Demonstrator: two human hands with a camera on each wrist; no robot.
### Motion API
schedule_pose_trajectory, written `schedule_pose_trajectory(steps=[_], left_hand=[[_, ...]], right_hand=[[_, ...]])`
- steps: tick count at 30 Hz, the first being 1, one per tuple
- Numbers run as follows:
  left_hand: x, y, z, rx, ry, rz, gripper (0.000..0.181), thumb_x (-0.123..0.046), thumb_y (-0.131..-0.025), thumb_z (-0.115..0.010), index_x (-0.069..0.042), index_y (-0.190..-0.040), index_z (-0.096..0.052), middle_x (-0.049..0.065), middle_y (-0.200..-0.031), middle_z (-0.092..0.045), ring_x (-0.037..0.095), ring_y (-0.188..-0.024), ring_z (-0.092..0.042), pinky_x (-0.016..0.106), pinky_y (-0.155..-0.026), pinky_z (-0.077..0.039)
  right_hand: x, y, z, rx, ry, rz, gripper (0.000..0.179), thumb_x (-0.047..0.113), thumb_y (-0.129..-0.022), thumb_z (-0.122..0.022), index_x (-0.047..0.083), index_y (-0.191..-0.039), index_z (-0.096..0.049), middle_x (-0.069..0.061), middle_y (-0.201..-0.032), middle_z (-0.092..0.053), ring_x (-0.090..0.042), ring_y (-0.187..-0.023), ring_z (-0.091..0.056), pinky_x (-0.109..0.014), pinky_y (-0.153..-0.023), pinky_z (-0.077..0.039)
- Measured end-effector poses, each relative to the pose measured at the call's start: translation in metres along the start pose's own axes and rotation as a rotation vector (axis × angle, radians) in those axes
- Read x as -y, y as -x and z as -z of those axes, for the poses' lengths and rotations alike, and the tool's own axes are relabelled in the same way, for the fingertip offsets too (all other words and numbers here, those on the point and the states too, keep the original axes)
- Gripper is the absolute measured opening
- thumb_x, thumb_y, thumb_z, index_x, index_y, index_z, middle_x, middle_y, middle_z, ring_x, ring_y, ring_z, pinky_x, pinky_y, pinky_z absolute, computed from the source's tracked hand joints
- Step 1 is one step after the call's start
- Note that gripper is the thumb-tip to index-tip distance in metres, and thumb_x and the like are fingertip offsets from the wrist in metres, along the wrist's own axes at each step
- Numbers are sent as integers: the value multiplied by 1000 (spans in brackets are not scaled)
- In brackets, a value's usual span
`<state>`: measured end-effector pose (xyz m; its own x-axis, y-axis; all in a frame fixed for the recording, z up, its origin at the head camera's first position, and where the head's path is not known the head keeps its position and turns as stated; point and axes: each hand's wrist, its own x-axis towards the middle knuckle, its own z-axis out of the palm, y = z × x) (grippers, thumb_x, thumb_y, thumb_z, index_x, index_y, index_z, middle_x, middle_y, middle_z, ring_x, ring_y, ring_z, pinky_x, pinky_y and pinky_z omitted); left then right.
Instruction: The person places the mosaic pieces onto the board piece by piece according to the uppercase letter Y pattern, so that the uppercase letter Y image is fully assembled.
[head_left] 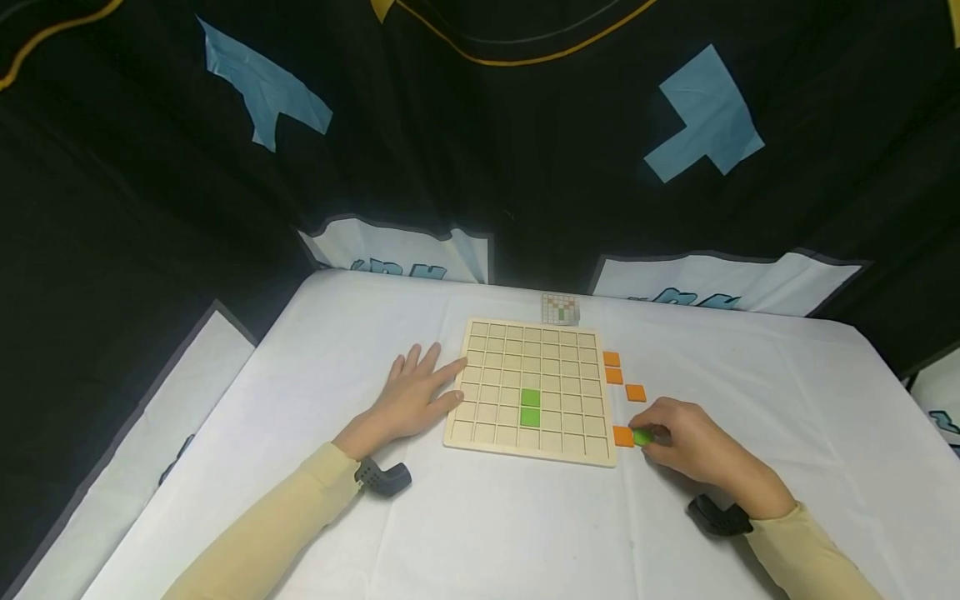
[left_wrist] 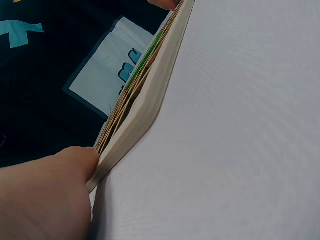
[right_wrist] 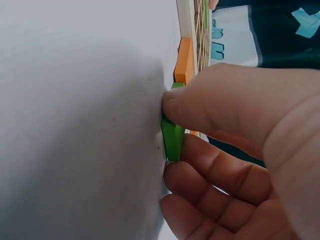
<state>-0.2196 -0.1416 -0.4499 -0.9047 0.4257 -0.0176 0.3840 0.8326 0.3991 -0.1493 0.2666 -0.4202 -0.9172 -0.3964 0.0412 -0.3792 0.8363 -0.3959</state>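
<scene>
On the desk [head_left: 480,533], just right of the board [head_left: 495,367], my right hand [head_left: 693,450] is pinching a green tile [head_left: 642,436] beside an orange tile [head_left: 622,435]. My left hand [head_left: 411,400] is lying flat, fingers straight, touching the board's edge. Next I judge it needs a careful lift toward a free cell.

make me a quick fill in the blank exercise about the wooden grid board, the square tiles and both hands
1. The right hand pinches a small ______ square tile on the white table.
2. The wooden grid board already holds ______ green square tiles.
3. The left hand rests flat against the board's ______ edge.
4. The loose orange square tiles lie to the ______ of the board.

Missing words: green; two; left; right
</scene>
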Motion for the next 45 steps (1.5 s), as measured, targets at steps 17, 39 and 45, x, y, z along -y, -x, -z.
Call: schedule_pose_trajectory(steps=[17, 39, 45], left_hand=[[-1, 0, 1, 0, 11, -1, 59, -43, -104, -49, -19, -158, -41, 29, -167, -18, 56, -155, -4, 72, -123, -4], [-3, -1, 1, 9, 3, 3, 60, -44, -104, -48, -21, -158, -40, 28, -168, -17, 55, -155, -4, 71, -124, -3], [-2, 0, 2, 9, -3, 6, 60, -44, -104, -48, -20, -158, -39, 29, -168, -16, 55, -155, -4, 71, -123, -3]], right_hand=[[-1, -2, -3, -7, -1, -6, 29, -1, -75, -79, 7, -104, -78, 2, -96, -72, -6, -78, -54, -24, -69, -51], [-2, -2, 1, -38, -7, -38, 28, 1, -76, -78, 8, -102, -78, 3, -92, -69, -10, -77, -52, -23, -66, -48], [0, -6, 2, -52, -4, -27, 28, 2, -76, -80, 6, -103, -78, 2, -89, -67, -10, -76, -51, -23, -65, -47]])
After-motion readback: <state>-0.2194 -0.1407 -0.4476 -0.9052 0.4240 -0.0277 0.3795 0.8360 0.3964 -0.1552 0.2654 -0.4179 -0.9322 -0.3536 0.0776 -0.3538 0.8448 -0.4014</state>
